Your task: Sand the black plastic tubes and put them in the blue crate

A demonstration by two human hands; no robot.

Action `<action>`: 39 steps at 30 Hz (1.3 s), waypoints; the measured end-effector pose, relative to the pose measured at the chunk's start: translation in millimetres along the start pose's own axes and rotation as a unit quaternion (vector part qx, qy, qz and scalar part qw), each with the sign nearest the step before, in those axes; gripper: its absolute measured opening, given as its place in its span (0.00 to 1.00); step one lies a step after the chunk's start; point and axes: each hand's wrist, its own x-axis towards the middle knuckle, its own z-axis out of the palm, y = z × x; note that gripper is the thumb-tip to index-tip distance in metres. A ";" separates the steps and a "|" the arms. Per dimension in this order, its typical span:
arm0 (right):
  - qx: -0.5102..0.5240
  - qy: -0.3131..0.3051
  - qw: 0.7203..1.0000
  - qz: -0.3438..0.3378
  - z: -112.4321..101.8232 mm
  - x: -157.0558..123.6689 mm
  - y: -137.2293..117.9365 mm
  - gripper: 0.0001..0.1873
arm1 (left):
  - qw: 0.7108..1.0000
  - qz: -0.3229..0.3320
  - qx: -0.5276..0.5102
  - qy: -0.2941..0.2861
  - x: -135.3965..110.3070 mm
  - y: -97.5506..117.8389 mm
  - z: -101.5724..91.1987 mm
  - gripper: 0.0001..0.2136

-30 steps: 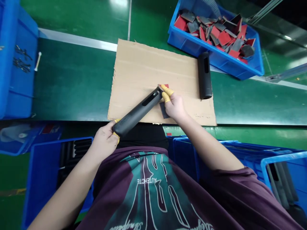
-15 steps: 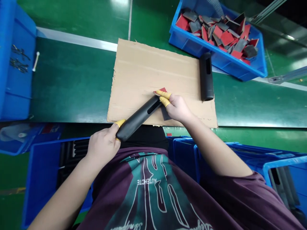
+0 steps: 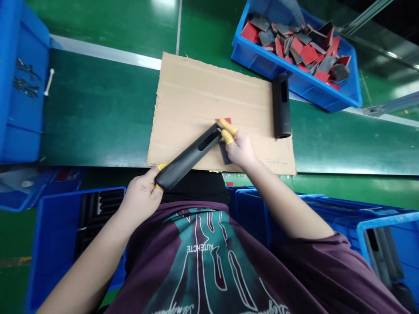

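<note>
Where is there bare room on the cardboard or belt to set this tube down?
Free: the cardboard's far half, between its left edge and the spare tube; the green belt between cardboard and left blue bin. Crowded: the near middle, where the left hand and right hand, pinching a pad, meet on the black tube.

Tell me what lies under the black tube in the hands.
The black tube lies half over the cardboard sheet; its near end, in the left hand, overhangs the edge. The right hand hides most of a red-and-grey pad at the tip.
</note>
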 end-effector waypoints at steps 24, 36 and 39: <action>-0.133 -0.114 0.970 -0.169 48.2 -75.1 -63.5 0.26 | 0.939 -0.091 -0.330 -0.017 -0.1 16.8 9.4 0.13; -0.194 -0.190 0.943 -0.192 51.4 -76.1 -68.7 0.24 | 0.884 -0.140 -0.445 0.019 2.4 32.5 28.1 0.06; -0.202 -0.123 0.962 -0.137 48.0 -71.7 -69.8 0.25 | 0.909 -0.132 -0.394 0.033 1.1 27.7 23.7 0.05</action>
